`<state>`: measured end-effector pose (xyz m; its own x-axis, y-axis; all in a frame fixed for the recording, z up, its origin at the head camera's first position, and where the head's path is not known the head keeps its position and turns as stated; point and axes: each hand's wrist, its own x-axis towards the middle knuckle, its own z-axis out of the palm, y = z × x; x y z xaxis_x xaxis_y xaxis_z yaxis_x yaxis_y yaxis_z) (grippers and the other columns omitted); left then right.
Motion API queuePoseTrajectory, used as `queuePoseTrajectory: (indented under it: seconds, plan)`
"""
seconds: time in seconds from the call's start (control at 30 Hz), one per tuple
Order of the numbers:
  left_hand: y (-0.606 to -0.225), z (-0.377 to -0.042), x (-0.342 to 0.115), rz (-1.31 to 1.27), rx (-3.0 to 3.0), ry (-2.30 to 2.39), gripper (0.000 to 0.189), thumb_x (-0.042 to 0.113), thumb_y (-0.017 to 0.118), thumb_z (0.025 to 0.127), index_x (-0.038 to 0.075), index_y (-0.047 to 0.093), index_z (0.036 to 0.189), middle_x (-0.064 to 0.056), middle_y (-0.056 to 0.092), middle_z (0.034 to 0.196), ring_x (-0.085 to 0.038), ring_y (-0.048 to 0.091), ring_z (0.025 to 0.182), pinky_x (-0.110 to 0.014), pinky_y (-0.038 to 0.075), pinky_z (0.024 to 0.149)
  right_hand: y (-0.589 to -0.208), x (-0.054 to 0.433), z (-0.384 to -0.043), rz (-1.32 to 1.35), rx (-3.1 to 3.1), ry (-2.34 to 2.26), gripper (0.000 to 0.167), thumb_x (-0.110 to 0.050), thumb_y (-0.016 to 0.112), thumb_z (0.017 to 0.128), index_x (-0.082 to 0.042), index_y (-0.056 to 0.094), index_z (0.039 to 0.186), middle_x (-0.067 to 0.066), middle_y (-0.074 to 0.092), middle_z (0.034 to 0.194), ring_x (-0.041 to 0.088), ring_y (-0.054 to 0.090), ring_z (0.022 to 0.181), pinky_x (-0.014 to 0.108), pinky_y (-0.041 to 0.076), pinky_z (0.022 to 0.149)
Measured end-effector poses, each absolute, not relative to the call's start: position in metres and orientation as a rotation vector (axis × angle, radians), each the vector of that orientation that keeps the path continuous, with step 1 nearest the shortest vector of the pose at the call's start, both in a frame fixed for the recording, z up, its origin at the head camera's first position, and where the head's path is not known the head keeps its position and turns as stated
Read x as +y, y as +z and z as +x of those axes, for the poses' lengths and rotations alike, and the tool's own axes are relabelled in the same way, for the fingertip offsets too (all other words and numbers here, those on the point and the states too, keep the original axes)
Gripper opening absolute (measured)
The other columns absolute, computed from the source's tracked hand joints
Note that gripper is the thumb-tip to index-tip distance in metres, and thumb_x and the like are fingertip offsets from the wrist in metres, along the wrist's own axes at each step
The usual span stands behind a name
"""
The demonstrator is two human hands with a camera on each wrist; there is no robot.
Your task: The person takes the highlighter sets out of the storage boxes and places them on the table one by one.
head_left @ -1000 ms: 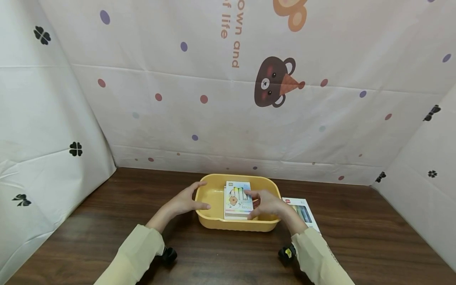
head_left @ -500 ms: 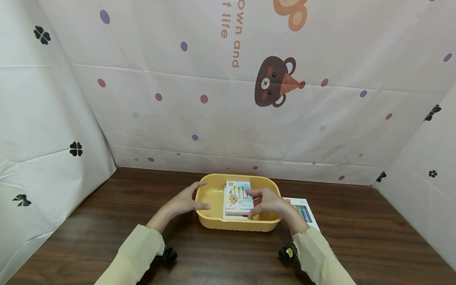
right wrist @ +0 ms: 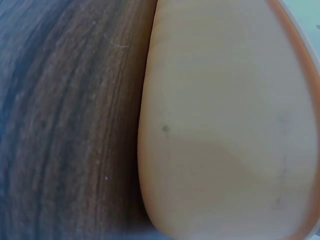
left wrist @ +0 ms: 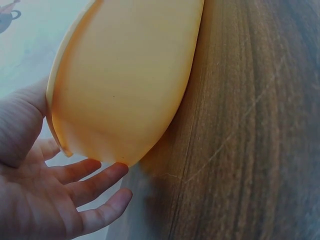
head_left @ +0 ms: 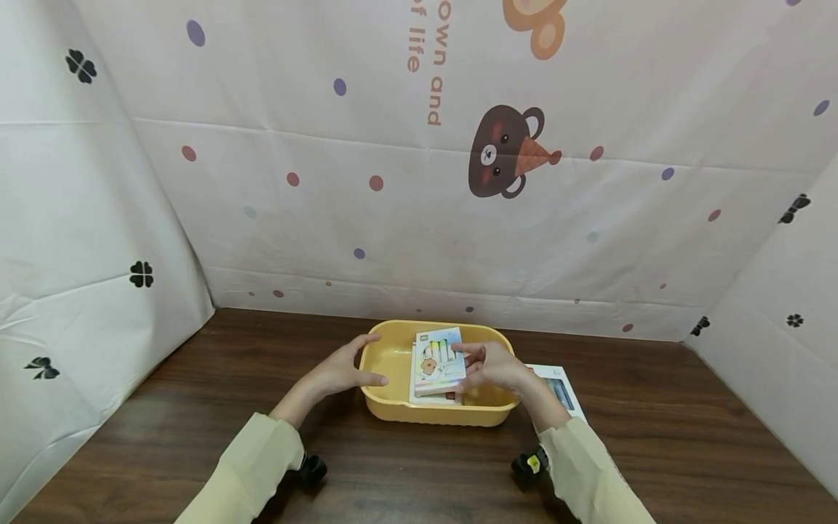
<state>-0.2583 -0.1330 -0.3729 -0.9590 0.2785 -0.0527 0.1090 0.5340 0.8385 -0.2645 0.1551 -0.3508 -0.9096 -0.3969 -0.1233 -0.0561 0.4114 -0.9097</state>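
A yellow plastic basin (head_left: pixel 439 415) stands on the table. My left hand (head_left: pixel 343 370) grips its left end, thumb over the rim and fingers along the outer wall, as the left wrist view shows of the hand (left wrist: pixel 45 185) and basin (left wrist: pixel 125 75). Inside the basin, my right hand (head_left: pixel 494 366) pinches the right edge of a white box printed with colored markers (head_left: pixel 437 362). That box is tilted, its far end raised, over a second white box (head_left: pixel 427 399) that is mostly hidden. Only the basin's outer wall (right wrist: pixel 225 120) and the table show in the right wrist view.
Right of the basin, another white box (head_left: pixel 561 389) with a colored window lies on the dark wooden table (head_left: pixel 419 473), partly behind my right forearm. A patterned white cloth (head_left: pixel 294 218) rises behind the table and at both sides.
The marker box first slid slightly, showing more of the box beneath, and now its far end is raised and turned a little. The left hand has stayed on the basin.
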Motion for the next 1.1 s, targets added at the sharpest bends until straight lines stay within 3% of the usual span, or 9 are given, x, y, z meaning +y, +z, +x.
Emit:
queuePoseTrajectory:
  seconds: [0.27, 1.1]
  plan:
    - [-0.373, -0.258, -0.133, 0.337, 2.588, 1.404, 0.084, 0.026, 0.08, 0.069, 0.012, 0.036, 0.139, -0.021, 0.031, 0.143, -0.037, 0.029, 0.129, -0.056, 0.027, 0.099, -0.349, 0.157, -0.263, -0.392, 2.328, -1.516, 0.078, 0.006, 0.078, 0.062, 0.004, 0.044, 0.132, 0.009, 0.053, 0.088, 0.013, 0.043, 0.065, 0.022, 0.037, 0.057]
    - [-0.372, -0.257, -0.134, 0.355, 2.591, 1.402, 0.084, 0.028, 0.08, 0.069, 0.013, 0.036, 0.139, -0.021, 0.03, 0.143, -0.038, 0.028, 0.13, -0.057, 0.026, 0.1, -0.338, 0.164, -0.253, -0.41, 2.393, -1.542, 0.079, -0.003, 0.082, 0.061, 0.0, 0.047, 0.131, 0.01, 0.055, 0.09, 0.011, 0.05, 0.07, 0.022, 0.04, 0.063]
